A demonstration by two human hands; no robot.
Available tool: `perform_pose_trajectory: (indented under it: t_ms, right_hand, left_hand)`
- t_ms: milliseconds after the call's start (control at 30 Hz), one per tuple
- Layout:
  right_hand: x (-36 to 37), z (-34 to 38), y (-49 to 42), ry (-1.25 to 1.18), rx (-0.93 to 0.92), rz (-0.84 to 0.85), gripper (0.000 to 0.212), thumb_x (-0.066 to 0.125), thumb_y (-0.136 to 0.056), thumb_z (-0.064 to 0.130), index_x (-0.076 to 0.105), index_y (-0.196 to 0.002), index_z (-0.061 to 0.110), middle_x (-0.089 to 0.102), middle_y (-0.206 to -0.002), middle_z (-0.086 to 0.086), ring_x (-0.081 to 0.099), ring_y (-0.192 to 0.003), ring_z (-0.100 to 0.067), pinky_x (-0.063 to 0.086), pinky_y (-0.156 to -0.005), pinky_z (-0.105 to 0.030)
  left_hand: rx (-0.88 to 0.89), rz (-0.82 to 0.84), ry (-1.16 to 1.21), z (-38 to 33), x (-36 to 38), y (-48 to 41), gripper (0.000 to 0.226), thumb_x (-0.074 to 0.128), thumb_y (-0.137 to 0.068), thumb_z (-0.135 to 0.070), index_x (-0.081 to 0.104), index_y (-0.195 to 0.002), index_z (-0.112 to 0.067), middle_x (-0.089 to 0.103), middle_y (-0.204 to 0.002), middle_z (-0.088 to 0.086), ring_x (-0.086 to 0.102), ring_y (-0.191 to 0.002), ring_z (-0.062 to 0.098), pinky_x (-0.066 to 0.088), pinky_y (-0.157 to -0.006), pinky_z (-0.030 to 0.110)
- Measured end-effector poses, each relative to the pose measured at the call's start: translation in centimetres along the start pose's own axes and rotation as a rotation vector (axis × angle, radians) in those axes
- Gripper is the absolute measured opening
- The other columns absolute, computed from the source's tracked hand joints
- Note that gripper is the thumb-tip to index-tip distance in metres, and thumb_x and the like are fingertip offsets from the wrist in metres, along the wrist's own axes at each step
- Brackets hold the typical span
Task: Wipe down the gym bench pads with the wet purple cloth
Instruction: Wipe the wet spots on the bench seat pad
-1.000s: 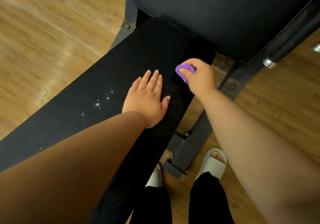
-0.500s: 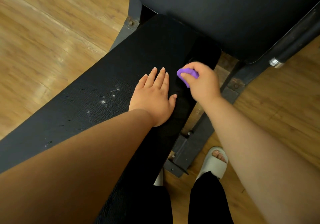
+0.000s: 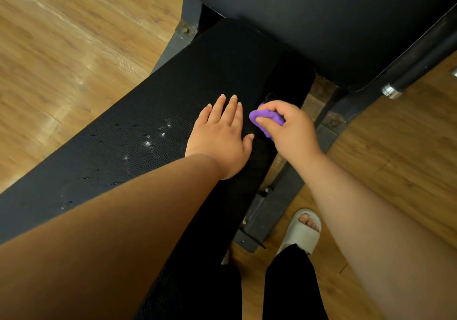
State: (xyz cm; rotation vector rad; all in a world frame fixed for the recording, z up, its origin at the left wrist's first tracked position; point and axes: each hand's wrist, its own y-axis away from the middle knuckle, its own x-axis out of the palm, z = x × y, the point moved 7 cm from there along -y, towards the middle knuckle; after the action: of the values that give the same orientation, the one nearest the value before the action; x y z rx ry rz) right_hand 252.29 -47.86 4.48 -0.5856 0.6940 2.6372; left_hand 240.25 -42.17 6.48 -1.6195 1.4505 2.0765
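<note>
Two hands lie close together on the long black bench pad (image 3: 148, 112), toward its far end and near its right edge. The left hand (image 3: 220, 134) is released: palm down on the vinyl, fingers straight and nearly together. Just beside it, the right hand (image 3: 294, 131) grasps the purple cloth (image 3: 265, 119), which is bunched into a wad with fingers and thumb curled round it. The cloth sits against the pad close to the right edge, a narrow gap apart from the left hand's fingers.

Left of the left hand, toward the middle of the pad, small white scuff marks (image 3: 148, 143) dot the surface. A second dark pad (image 3: 321, 23) stands past the far end. The grey metal frame (image 3: 262, 223) shows below the right edge, and a black bar with a chrome collar (image 3: 418, 65) crosses the upper right. On the wooden floor (image 3: 61, 47), beside the frame's foot, stands a cream sandal (image 3: 296, 235) below a black trouser leg.
</note>
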Motion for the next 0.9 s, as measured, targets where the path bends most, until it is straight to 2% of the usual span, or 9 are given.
perform_pose_trajectory:
  t_ms: [233, 333, 467, 533, 600, 667, 767, 833, 900]
  right_hand:
    - [-0.6, 0.0, -2.6, -0.008, 0.101, -0.11, 0.012, 0.06, -0.094, 0.02, 0.058, -0.094, 0.031, 0.058, -0.097, 0.014, 0.054, -0.084, 0.001, 0.039, -0.062, -0.002]
    - [0.0, 0.4, -0.3, -0.007, 0.042, -0.087, 0.012, 0.063, -0.092, 0.021, 0.06, -0.094, 0.032, 0.06, -0.1, 0.014, 0.054, -0.087, 0.002, 0.04, -0.067, -0.004]
    - [0.2, 0.8, 1.6, 0.024, -0.019, -0.046, 0.012, 0.064, -0.091, 0.019, 0.062, -0.096, 0.03, 0.058, -0.099, 0.015, 0.052, -0.086, 0.006, 0.039, -0.07, -0.002]
    - [0.1, 0.7, 0.8, 0.008, 0.032, -0.047, 0.01, 0.062, -0.092, 0.019, 0.061, -0.094, 0.029, 0.059, -0.097, 0.013, 0.053, -0.086, 0.004, 0.04, -0.071, -0.005]
    - [0.0, 0.3, -0.3, -0.043, 0.11, -0.096, 0.008, 0.061, -0.093, 0.018, 0.062, -0.094, 0.027, 0.061, -0.097, 0.01, 0.056, -0.089, -0.002, 0.046, -0.075, -0.012]
    - [0.1, 0.7, -0.2, -0.072, 0.127, -0.152, 0.01, 0.06, -0.093, 0.017, 0.062, -0.092, 0.027, 0.062, -0.098, 0.009, 0.057, -0.091, -0.005, 0.044, -0.071, -0.007]
    - [1.0, 1.7, 2.4, -0.115, 0.09, -0.117, 0.013, 0.063, -0.092, 0.016, 0.063, -0.089, 0.029, 0.062, -0.09, 0.019, 0.059, -0.085, 0.005, 0.042, -0.067, -0.004]
    - [1.6, 2.0, 4.4, -0.171, 0.058, -0.039, 0.011, 0.063, -0.091, 0.011, 0.066, -0.092, 0.022, 0.06, -0.087, 0.022, 0.057, -0.081, 0.017, 0.043, -0.064, -0.003]
    - [1.3, 2.4, 4.5, -0.129, 0.025, -0.001, 0.011, 0.063, -0.092, 0.012, 0.067, -0.094, 0.022, 0.059, -0.086, 0.024, 0.053, -0.08, 0.022, 0.042, -0.065, -0.001]
  left_hand:
    - [0.002, -0.003, 0.025, 0.1, -0.2, 0.0, 0.068, 0.016, -0.101, -0.051, -0.001, -0.155, -0.013, -0.006, -0.163, 0.004, -0.011, -0.149, 0.022, -0.002, -0.121, 0.039]
    - [0.031, -0.022, 0.071, 0.0, -0.4, 0.3, 0.068, 0.024, -0.1, -0.048, 0.004, -0.155, -0.014, -0.003, -0.163, 0.003, -0.008, -0.15, 0.019, -0.002, -0.121, 0.038]
    - [0.068, -0.065, 0.176, 0.2, -1.4, 1.1, 0.067, 0.038, -0.098, -0.044, 0.02, -0.153, -0.011, 0.015, -0.162, 0.004, 0.005, -0.15, 0.018, 0.004, -0.121, 0.034]
    - [0.079, -0.056, 0.115, 0.6, -1.5, 1.8, 0.07, 0.037, -0.098, -0.048, 0.018, -0.153, -0.01, 0.015, -0.162, 0.004, 0.006, -0.149, 0.02, 0.005, -0.12, 0.033]
    - [0.086, -0.036, 0.04, 1.3, -1.3, 2.6, 0.073, 0.032, -0.098, -0.053, 0.012, -0.154, -0.012, 0.009, -0.163, 0.003, 0.002, -0.15, 0.02, 0.002, -0.12, 0.033]
    - [0.105, -0.027, 0.005, 2.0, -1.0, 3.3, 0.074, 0.025, -0.098, -0.056, 0.007, -0.155, -0.013, 0.003, -0.163, 0.002, -0.001, -0.15, 0.019, 0.0, -0.12, 0.033]
    - [0.12, -0.036, 0.01, 2.1, -0.7, 3.4, 0.073, 0.023, -0.098, -0.056, 0.007, -0.155, -0.014, 0.003, -0.163, 0.002, -0.002, -0.15, 0.018, 0.0, -0.12, 0.033]
    - [0.119, -0.043, 0.0, 1.9, -0.7, 3.2, 0.072, 0.022, -0.098, -0.055, 0.007, -0.155, -0.014, 0.003, -0.163, 0.002, -0.002, -0.15, 0.018, 0.0, -0.12, 0.033]
    - [0.12, -0.041, -0.001, 2.0, -0.6, 3.1, 0.072, 0.021, -0.098, -0.055, 0.006, -0.155, -0.014, 0.002, -0.163, 0.002, -0.003, -0.15, 0.018, 0.0, -0.12, 0.034]
